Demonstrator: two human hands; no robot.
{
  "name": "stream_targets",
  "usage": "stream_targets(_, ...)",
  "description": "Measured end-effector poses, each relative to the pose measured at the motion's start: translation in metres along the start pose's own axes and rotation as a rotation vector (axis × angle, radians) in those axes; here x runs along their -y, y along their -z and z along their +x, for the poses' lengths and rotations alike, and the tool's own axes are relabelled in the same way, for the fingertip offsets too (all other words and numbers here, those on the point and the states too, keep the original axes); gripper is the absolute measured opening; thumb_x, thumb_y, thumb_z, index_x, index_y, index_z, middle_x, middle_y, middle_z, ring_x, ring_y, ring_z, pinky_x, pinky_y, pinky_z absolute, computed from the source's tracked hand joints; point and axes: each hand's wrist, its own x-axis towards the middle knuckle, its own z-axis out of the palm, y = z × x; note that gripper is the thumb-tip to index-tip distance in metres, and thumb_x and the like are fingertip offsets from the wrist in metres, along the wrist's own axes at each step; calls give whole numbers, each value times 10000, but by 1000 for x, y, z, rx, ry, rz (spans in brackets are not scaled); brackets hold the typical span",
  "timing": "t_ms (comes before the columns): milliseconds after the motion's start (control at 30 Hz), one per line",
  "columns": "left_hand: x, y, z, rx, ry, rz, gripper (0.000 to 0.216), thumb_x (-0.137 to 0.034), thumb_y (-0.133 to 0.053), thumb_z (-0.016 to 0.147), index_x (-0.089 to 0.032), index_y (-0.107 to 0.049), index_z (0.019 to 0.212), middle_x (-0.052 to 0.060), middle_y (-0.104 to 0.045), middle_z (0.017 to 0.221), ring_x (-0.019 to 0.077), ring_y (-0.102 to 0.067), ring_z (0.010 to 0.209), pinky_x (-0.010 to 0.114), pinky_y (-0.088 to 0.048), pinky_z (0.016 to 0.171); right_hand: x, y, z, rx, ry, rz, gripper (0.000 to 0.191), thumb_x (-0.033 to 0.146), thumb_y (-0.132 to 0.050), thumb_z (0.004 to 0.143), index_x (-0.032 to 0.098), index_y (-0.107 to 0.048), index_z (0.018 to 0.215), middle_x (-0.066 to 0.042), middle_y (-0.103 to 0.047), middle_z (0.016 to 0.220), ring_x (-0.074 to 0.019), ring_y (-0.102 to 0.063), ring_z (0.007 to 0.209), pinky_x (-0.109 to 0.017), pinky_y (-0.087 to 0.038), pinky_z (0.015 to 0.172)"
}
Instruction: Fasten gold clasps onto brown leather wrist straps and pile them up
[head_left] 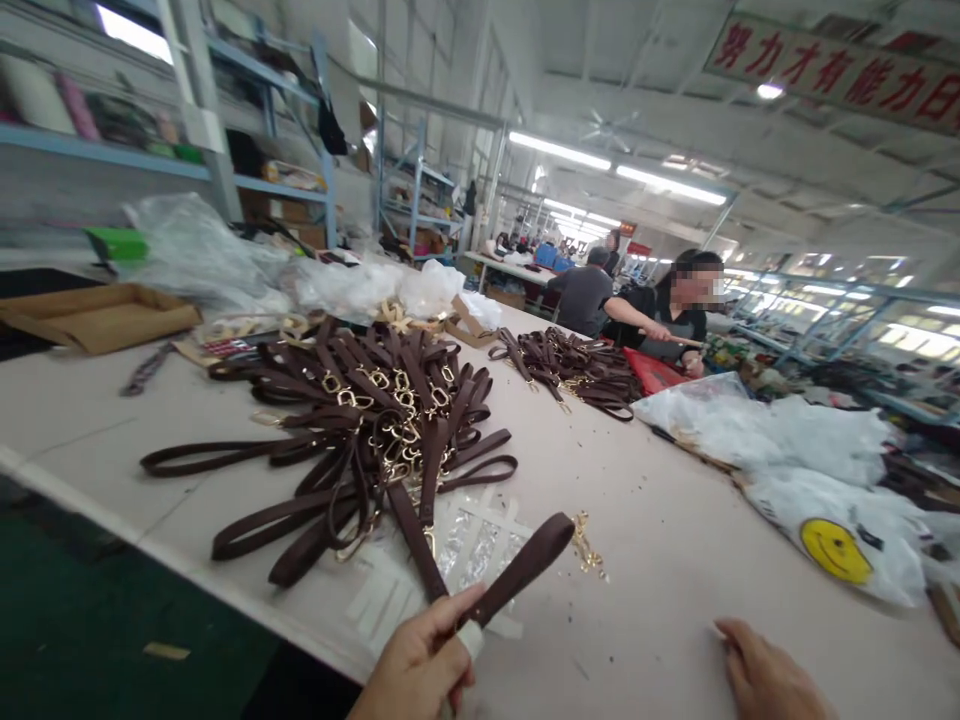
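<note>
My left hand (420,660) is closed around a dark brown wrist strap (529,565), whose loop points up and to the right. White wrapping shows at the fingers. Another length of brown strap runs from the hand back towards a large heap of similar straps (300,450) with gold-coloured clasps. Over the table at the lower right is my right hand (772,670), its fingers stretched out and holding nothing. Between the hands and a little farther off lie small gold-coloured metal fittings (589,545). Partly under the heap is a clear plastic sheet with pale strips (480,540).
A second heap of straps (577,360) lies farther back on the table (675,560). White plastic bags (817,440) line the right edge. At the left back are a cardboard tray (97,320) and more bags. A co-worker (667,310) works across the table.
</note>
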Motion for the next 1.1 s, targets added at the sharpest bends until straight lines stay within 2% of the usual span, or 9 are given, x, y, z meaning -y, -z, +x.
stream_targets(100, -9, -7, -7, 10, -23, -54, 529, -353, -741, 738, -148, -704, 1225, 3, -666, 736, 148, -570, 705, 252, -437, 706, 26, 13, -2, -20, -165, 123, 445, 561, -468, 751, 239, -720, 926, -83, -766, 907, -327, -724, 822, -487, -567, 775)
stream_targets(167, -15, -14, -12, 50, -47, -95, 431, -287, -731, 730, -157, -740, 1140, 14, -695, 807, 167, -600, 803, 266, -449, 779, 65, 23, -8, -20, -300, 258, 470, 622, -577, 658, 251, -737, 898, -60, -767, 854, -326, -719, 757, -481, -574, 725)
stream_targets(233, -17, -21, -13, 52, -69, -128, 365, -228, -721, 708, -144, -757, 1061, 14, -693, 794, 156, -602, 783, 261, -452, 766, 116, 32, -18, -57, -302, 529, 474, 614, -689, 655, 221, -742, 916, -67, -767, 907, -294, -715, 846, -411, -586, 765)
stream_targets(367, -9, -29, -12, 4, -46, -121, 308, -175, -715, 674, -118, -748, 975, -10, -644, 690, 113, -554, 624, 238, -429, 643, 217, 34, -46, -39, -176, 885, 336, 457, -797, 733, 198, -726, 936, -54, -750, 924, -209, -704, 833, -312, -579, 782)
stream_targets(467, -5, -29, -15, 36, -61, -86, 274, -156, -685, 705, -112, -742, 969, -3, -646, 698, 114, -560, 631, 236, -430, 636, 261, 27, -59, -33, 3, 906, 211, 369, -758, 824, 221, -720, 970, -31, -743, 942, -174, -697, 827, -269, -559, 752)
stream_targets(633, -2, -25, -19, 29, -200, 11, 271, -71, -620, 726, -133, -746, 958, 16, -676, 797, 127, -577, 717, 236, -432, 671, 283, 22, -59, -90, 213, 741, 99, 316, -700, 896, 262, -709, 978, 30, -737, 889, -127, -673, 733, -230, -536, 725)
stream_targets(900, -6, -20, -25, -23, -407, 262, 277, -55, -619, 782, -179, -793, 958, 14, -630, 801, 140, -578, 762, 250, -431, 690, 292, 28, -61, -199, 328, 642, 71, 203, -671, 913, 266, -688, 942, 46, -740, 912, -109, -671, 728, -214, -517, 711)
stream_targets(1000, -7, -19, -26, 1, -457, 318, 345, -17, -598, 776, -206, -794, 988, 3, -623, 774, 138, -576, 757, 253, -426, 700, 292, 30, -62, -206, 334, 629, 69, 202, -668, 915, 267, -691, 927, 47, -740, 906, -105, -669, 732, -210, -502, 692)
stream_targets(1100, -6, -19, -27, 12, -516, 368, 404, 19, -566, 770, -209, -787, 1020, 0, -619, 767, 137, -569, 751, 258, -423, 709, 288, 29, -65, -186, 231, 657, 39, 258, -700, 897, 261, -698, 936, 38, -734, 890, -113, -669, 751, -214, -494, 692)
